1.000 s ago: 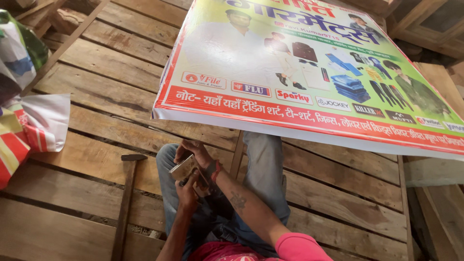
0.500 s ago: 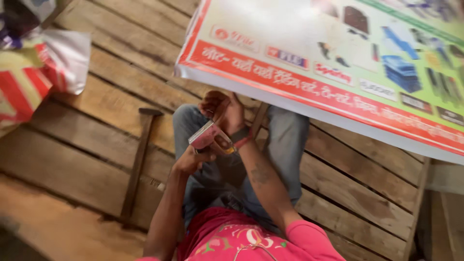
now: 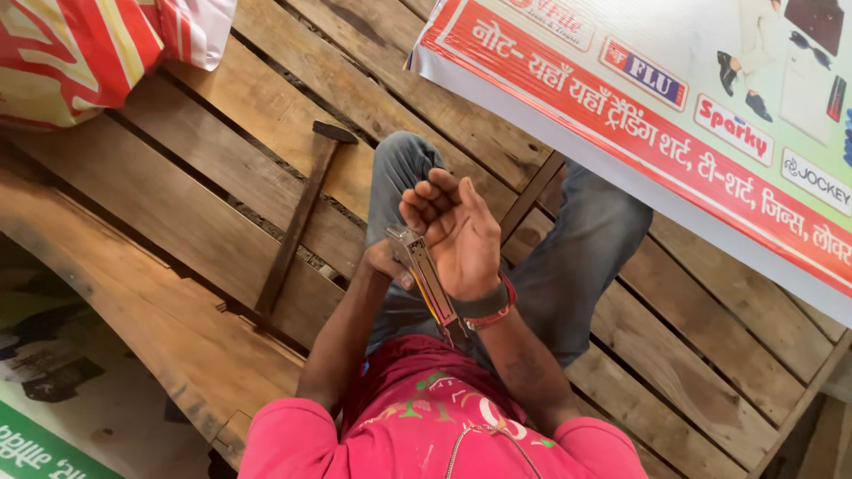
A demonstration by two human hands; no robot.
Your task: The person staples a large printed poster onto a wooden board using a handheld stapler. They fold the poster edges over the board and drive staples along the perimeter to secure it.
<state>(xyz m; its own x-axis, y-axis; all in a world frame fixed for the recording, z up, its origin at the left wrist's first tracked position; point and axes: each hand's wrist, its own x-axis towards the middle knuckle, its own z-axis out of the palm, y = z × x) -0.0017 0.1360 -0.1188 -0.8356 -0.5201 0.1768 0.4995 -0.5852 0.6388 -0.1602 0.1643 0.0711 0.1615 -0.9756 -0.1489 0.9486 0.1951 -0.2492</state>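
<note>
I sit on wooden planks in a pink shirt and blue jeans, with both hands over my lap. My left hand (image 3: 383,260) grips a long metal stapler-like tool (image 3: 429,282) from below and is mostly hidden behind it. The tool points away from my chest. My right hand (image 3: 457,232), with a red and black band at the wrist, lies cupped against the tool's side, its fingers curled at the far end.
A wooden-handled hammer (image 3: 297,222) lies on the planks (image 3: 177,204) left of my knee. A large printed banner with a red border (image 3: 674,115) hangs over my right leg. A red, white and yellow bag (image 3: 80,44) sits at the top left. The platform's edge drops off at the lower left.
My hands have come down from the banner's edge to my lap. The small red and white item seen between them earlier is gone from view, and the metal tool shows instead.
</note>
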